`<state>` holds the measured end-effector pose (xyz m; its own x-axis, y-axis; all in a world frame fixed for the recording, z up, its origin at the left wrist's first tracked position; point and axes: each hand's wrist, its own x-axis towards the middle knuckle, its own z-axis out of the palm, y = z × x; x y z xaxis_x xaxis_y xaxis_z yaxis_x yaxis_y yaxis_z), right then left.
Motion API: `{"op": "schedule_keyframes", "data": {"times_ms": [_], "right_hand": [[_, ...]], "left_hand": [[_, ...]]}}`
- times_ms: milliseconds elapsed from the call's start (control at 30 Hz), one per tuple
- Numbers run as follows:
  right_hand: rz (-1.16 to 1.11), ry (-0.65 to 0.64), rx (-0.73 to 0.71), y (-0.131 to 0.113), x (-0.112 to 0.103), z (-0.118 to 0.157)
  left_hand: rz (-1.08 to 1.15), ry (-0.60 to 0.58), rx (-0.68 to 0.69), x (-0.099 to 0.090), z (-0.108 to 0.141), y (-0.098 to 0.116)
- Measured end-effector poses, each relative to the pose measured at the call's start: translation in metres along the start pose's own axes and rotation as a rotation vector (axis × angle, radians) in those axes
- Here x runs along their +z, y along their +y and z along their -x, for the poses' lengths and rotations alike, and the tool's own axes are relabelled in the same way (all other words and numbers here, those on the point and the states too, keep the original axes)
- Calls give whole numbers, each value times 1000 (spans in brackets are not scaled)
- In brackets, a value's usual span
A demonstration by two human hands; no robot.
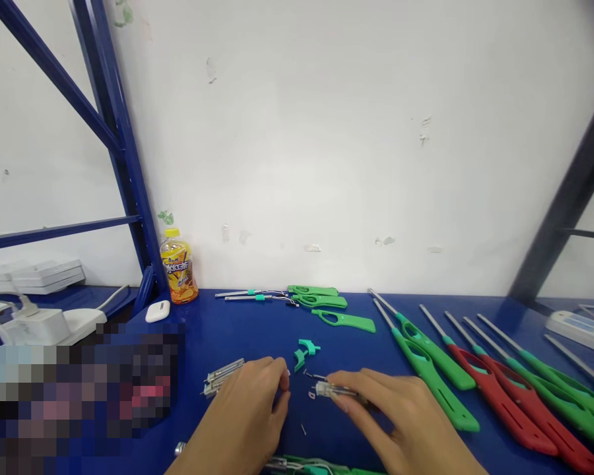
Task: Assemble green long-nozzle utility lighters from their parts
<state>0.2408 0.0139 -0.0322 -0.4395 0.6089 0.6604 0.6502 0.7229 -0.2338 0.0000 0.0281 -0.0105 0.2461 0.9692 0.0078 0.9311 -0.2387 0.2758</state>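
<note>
My right hand [391, 402] pinches a clear plastic lighter insert [325, 388] with a metal tip, just above the blue table. To its left, my left hand [257, 402] has its fingers curled with thumb and index close together; a tiny pale bit shows at the fingertips, too small to name. Several clear inserts [222, 377] lie beside my left hand. Between and beyond the hands are teal plastic pieces [304, 353], and a small metal pin [303, 429] lies nearer me.
Green lighter shells [344, 321] and metal rods [247, 298] lie near the wall. Green lighters [426, 369] and red lighters [499, 396] fan out at right. A drink bottle [179, 267] and white case [157, 311] stand back left. More parts [317, 464] lie at the front edge.
</note>
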Motion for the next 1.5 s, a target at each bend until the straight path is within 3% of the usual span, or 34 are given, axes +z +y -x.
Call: {"op": "schedule_keyframes", "data": {"times_ms": [333, 567, 900, 1500], "right_hand": [[18, 24, -40, 0, -1, -2], [-10, 73, 3, -3, -4, -4], [-63, 38, 56, -4, -3, 0], [-15, 190, -84, 3, 1, -3]], "left_hand": [[135, 93, 147, 2, 1, 15], [271, 370, 400, 10, 1, 0], [289, 630, 527, 13, -1, 4], [264, 620, 522, 12, 1, 4]]}}
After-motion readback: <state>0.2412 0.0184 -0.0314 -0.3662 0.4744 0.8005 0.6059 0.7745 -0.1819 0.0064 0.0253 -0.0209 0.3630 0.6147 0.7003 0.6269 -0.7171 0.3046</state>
